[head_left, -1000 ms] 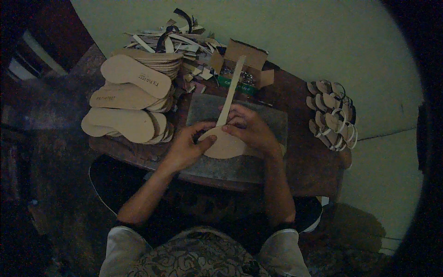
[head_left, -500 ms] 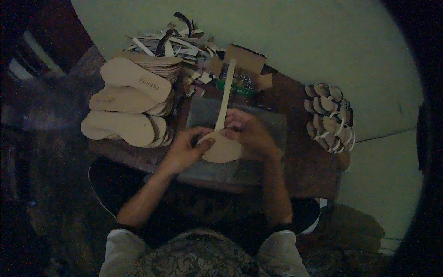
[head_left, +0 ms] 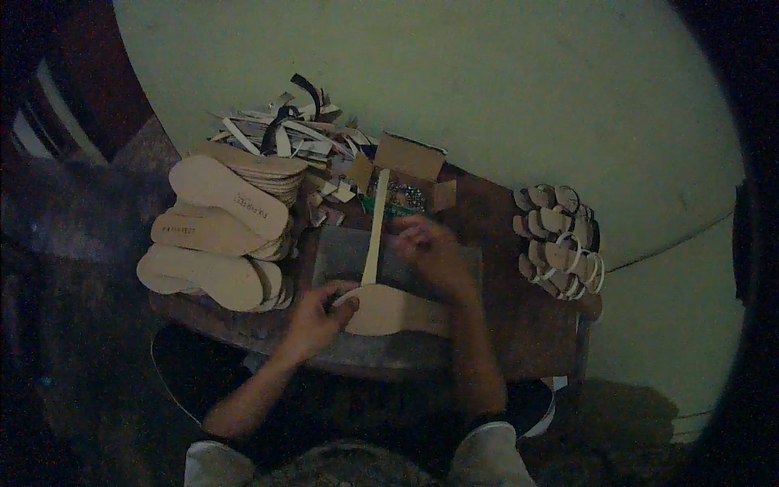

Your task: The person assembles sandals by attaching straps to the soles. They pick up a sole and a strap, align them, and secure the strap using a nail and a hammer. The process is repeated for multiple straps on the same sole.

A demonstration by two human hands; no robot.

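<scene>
Wide open now on the right of the grey rectangular slab (head_left: 345, 252): bare brown wooden tabletop (head_left: 535, 341) gives a lane, stopped farther right by white-strapped sandals (head_left: 560, 256). Left of the slab, tight! Piled beige foot-shaped insoles (head_left: 203, 277) leave just a slim gap. Beyond it, an open brown cardboard box (head_left: 410, 158) with raised flaps bars the way. Over the slab, a long cream strip (head_left: 375, 235) cuts across, and the blurred right hand (head_left: 430, 252) blocks the space right of that strip.
</scene>
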